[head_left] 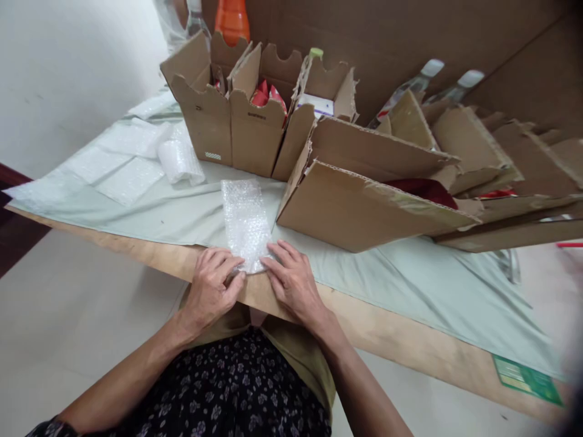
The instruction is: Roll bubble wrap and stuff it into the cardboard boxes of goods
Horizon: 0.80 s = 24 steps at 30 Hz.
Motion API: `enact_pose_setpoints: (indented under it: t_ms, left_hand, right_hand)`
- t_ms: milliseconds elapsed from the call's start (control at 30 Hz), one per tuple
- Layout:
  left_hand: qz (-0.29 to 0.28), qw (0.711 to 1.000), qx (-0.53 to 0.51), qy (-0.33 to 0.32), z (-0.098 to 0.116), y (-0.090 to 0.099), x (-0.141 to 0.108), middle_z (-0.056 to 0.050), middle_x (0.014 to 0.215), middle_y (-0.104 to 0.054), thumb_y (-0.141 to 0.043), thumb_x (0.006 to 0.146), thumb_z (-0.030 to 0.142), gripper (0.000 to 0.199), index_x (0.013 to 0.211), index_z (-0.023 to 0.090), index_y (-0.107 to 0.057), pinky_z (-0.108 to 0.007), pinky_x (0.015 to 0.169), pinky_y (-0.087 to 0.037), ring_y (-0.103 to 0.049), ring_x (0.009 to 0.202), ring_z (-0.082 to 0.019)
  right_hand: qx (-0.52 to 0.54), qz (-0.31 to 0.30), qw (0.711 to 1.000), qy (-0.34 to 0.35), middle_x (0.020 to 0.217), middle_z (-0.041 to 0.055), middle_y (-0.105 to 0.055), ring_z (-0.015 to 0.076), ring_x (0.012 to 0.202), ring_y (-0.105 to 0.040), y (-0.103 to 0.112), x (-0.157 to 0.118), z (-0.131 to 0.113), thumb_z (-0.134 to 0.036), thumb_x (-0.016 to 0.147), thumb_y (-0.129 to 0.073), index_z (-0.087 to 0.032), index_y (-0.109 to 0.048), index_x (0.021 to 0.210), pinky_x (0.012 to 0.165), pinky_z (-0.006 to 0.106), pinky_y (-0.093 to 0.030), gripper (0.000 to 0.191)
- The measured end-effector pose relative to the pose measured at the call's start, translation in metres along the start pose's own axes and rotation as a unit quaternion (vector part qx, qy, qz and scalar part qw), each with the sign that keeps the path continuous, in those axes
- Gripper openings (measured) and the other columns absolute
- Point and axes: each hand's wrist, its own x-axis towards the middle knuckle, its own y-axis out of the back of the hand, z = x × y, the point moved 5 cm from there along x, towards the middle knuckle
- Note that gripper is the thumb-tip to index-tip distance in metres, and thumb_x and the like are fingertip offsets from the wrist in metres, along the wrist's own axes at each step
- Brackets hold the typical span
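A narrow sheet of bubble wrap (246, 221) lies flat on the cloth-covered table in front of me, its near end at the bare wooden edge. My left hand (215, 280) is closed at the near left corner of the sheet, thumb and forefinger together on it. At the near right corner, my right hand (294, 278) has its thumb and bent fingers on the sheet's edge. The fingertips partly hide both corners. Beyond the sheet, to the left, rests a rolled piece of bubble wrap (180, 158).
More bubble wrap sheets (130, 179) lie on the left. Divided cardboard boxes (207, 124) line the back, some holding red packets (264, 94). A large open carton (364, 200) stands close on the right. Behind are clear bottles (428, 73) and an orange bottle (232, 23).
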Motion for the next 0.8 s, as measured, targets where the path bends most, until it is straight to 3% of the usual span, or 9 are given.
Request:
enact_pose_setpoints:
  t_ms: [100,167,267,333,400,467,567,700,800]
  left_hand:
    - [0.012,0.999,0.049,-0.011,0.004,0.007,-0.004,-0.021,0.132,-0.062,-0.070,0.093,0.027,0.019,0.107,0.015,-0.075,-0.057,0.102,-0.050,-0.058,0.122,-0.038]
    - [0.006,0.998,0.055,-0.039,0.008,0.011,-0.007,-0.021,0.143,-0.057,-0.073,0.092,0.028,0.021,0.109,0.016,-0.075,-0.061,0.109,-0.046,-0.053,0.133,-0.040]
    - [-0.016,0.998,-0.002,-0.064,0.011,0.013,-0.012,-0.010,0.112,-0.074,-0.068,0.095,0.019,0.011,0.106,0.019,-0.071,-0.054,0.109,-0.047,-0.062,0.119,-0.031]
    - [-0.017,0.998,-0.043,-0.044,0.008,0.013,-0.013,-0.005,0.094,-0.075,-0.065,0.097,0.016,0.010,0.105,0.020,-0.070,-0.047,0.100,-0.050,-0.066,0.104,-0.025]
    - [-0.008,0.998,-0.061,-0.010,0.004,0.011,-0.012,-0.004,0.092,-0.074,-0.064,0.098,0.017,0.012,0.109,0.019,-0.070,-0.042,0.091,-0.053,-0.066,0.095,-0.023]
    - [0.000,0.998,-0.064,0.015,0.000,0.008,-0.010,-0.005,0.094,-0.074,-0.062,0.100,0.020,0.016,0.114,0.018,-0.070,-0.039,0.085,-0.054,-0.066,0.089,-0.022]
    - [0.006,0.998,-0.053,0.031,-0.004,0.005,-0.005,-0.006,0.095,-0.074,-0.062,0.100,0.021,0.020,0.118,0.016,-0.069,-0.038,0.083,-0.055,-0.066,0.087,-0.021]
    - [0.015,0.999,-0.029,0.027,-0.004,0.005,-0.002,-0.010,0.107,-0.071,-0.061,0.100,0.020,0.025,0.124,0.015,-0.067,-0.041,0.089,-0.056,-0.068,0.097,-0.024]
    - [0.021,0.999,-0.025,-0.006,0.002,0.010,-0.005,-0.016,0.122,-0.066,-0.065,0.098,0.022,0.027,0.125,0.013,-0.067,-0.045,0.097,-0.055,-0.065,0.111,-0.028]
  right_hand:
    - [0.003,0.009,0.999,0.030,0.131,0.0106,-0.075,0.0317,0.137,-0.059,0.000,0.002,-0.001,-0.013,0.101,-0.055,-0.022,-0.076,0.111,0.100,0.049,-0.054,0.025]
    - [0.042,0.004,0.999,0.033,0.120,0.0084,-0.078,0.0263,0.124,-0.067,0.005,0.001,-0.003,-0.014,0.103,-0.054,-0.022,-0.075,0.112,0.100,0.045,-0.053,0.024]
    - [0.096,-0.016,0.995,0.007,0.106,0.0058,-0.080,0.0209,0.100,-0.073,0.011,-0.001,-0.004,-0.018,0.105,-0.053,-0.022,-0.074,0.113,0.094,0.039,-0.055,0.022]
    - [0.121,-0.020,0.992,-0.021,0.102,0.0051,-0.080,0.0203,0.094,-0.073,0.013,-0.002,-0.003,-0.021,0.105,-0.054,-0.021,-0.073,0.111,0.089,0.037,-0.057,0.020]
    - [0.130,0.009,0.990,-0.049,0.105,0.0056,-0.080,0.0201,0.095,-0.074,0.015,-0.003,-0.001,-0.023,0.105,-0.054,-0.021,-0.072,0.113,0.087,0.035,-0.057,0.020]
    - [0.099,0.076,0.991,-0.054,0.111,0.0081,-0.078,0.0217,0.100,-0.073,0.020,-0.005,-0.001,-0.026,0.105,-0.054,-0.022,-0.070,0.117,0.088,0.037,-0.057,0.021]
    - [0.020,0.141,0.990,-0.004,0.121,0.0116,-0.074,0.0263,0.110,-0.069,0.023,-0.009,-0.009,-0.026,0.101,-0.059,-0.022,-0.070,0.117,0.092,0.043,-0.055,0.020]
    - [-0.009,0.058,0.997,0.055,0.126,0.0106,-0.074,0.0300,0.124,-0.063,0.009,-0.009,-0.017,-0.022,0.099,-0.064,-0.022,-0.071,0.118,0.099,0.047,-0.050,0.021]
    - [0.035,0.027,0.999,0.028,0.116,0.0074,-0.079,0.0260,0.114,-0.068,0.005,-0.006,-0.013,-0.020,0.103,-0.058,-0.023,-0.073,0.117,0.098,0.046,-0.049,0.021]
